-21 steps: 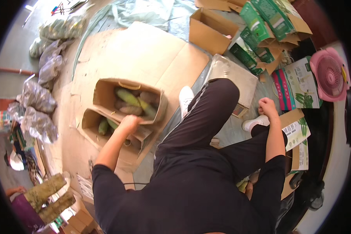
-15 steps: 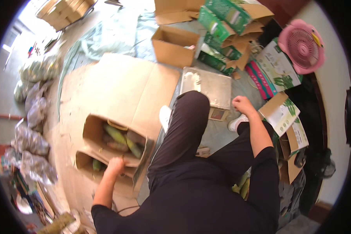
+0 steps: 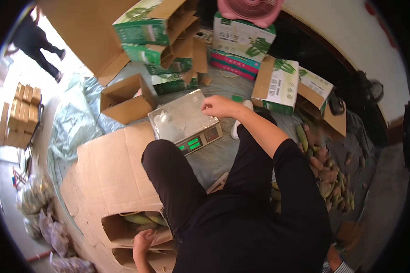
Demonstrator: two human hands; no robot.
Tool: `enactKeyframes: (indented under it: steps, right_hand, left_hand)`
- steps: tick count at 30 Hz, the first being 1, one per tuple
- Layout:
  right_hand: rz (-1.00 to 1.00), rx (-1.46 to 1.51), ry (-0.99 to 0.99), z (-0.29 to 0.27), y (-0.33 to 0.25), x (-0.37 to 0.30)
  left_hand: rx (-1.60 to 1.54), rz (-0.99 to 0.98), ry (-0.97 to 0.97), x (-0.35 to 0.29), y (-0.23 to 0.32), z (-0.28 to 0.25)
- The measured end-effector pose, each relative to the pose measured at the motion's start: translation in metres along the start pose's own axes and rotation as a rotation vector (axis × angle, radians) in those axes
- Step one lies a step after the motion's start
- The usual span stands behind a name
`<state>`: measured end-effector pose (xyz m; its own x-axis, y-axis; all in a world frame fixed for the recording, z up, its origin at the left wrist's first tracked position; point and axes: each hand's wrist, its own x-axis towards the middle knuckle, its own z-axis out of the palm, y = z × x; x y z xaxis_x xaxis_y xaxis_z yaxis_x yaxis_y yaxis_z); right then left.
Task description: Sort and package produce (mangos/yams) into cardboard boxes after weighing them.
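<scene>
My left hand (image 3: 143, 240) is closed on the edge of an open cardboard box (image 3: 116, 234), low and left of my knee. Long green and brownish vegetables (image 3: 141, 219) lie inside it. A second open box (image 3: 132, 255) sits against its near side. My right hand (image 3: 219, 107) is over the right edge of a digital scale (image 3: 180, 116), its fingers curled together with nothing visible in them. The scale's flat metal plate bears no goods, and its green display (image 3: 191, 144) is lit.
A heap of vegetables (image 3: 330, 177) lies on dark sheeting at my right. Green-and-white cartons (image 3: 141, 32), an open brown box (image 3: 127, 98) and a pink fan (image 3: 250, 10) stand beyond the scale. Another person (image 3: 38, 41) is far left; someone's hand (image 3: 335, 257) shows at lower right.
The view has swung right, bringing the vegetable heap and the scale's lit display into sight. My right hand has moved from beside the scale to over its edge. My left stays at the boxes.
</scene>
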<state>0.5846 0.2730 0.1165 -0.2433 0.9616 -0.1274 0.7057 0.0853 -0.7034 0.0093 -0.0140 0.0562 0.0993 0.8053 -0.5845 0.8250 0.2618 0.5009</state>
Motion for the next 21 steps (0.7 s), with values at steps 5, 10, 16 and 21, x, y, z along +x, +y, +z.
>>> enactKeyframes:
  steps: [5,10,16,21]
  right_hand:
    - [0.085,0.116,0.119,-0.055,0.01,-0.031]
    - [0.335,0.326,0.376,-0.074,0.082,-0.066]
    - [0.671,0.008,0.427,-0.046,0.208,-0.128]
    - [0.797,-0.284,0.351,-0.034,0.253,-0.141]
  left_hand:
    - [-0.051,0.213,0.462,0.049,0.098,-0.059]
    - [0.061,0.588,0.6,0.11,0.232,-0.086]
    - [0.061,0.719,0.427,0.179,0.351,-0.059]
    - [0.355,0.713,0.418,0.206,0.367,-0.047]
